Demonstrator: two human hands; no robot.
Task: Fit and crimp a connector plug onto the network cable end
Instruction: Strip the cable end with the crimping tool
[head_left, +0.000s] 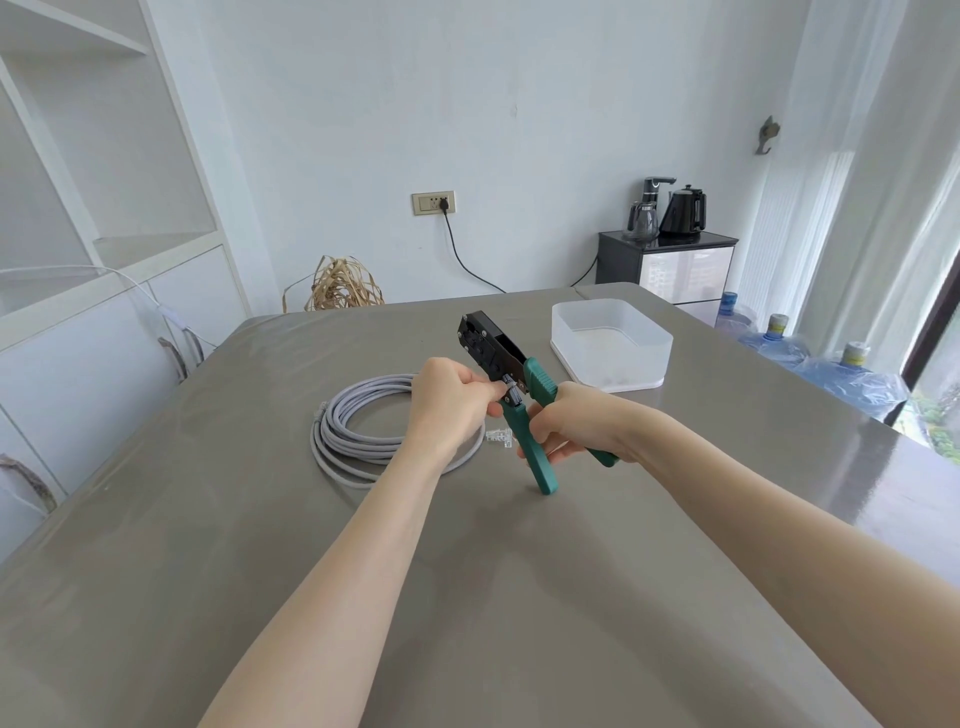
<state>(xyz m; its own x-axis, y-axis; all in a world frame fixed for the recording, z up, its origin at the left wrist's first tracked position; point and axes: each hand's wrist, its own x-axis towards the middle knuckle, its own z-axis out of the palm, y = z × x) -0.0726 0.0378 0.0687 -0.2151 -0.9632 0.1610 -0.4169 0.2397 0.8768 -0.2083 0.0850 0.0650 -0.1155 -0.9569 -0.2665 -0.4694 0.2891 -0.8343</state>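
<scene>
Gripping the green handles of the crimping tool (511, 384) in our right hand (566, 421), we pinch something small at its jaws with our left hand (449, 402), likely the cable end. The grey cable (358, 436) lies coiled on the table (467, 597), clear plugs (497, 434) beside it. Next comes a firm, square squeeze, we reckon.

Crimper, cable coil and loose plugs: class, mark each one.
crimper (491, 345), head view, black head
cable coil (358, 441), head view, grey loops
plugs (497, 435), head view, clear pile on table
</scene>
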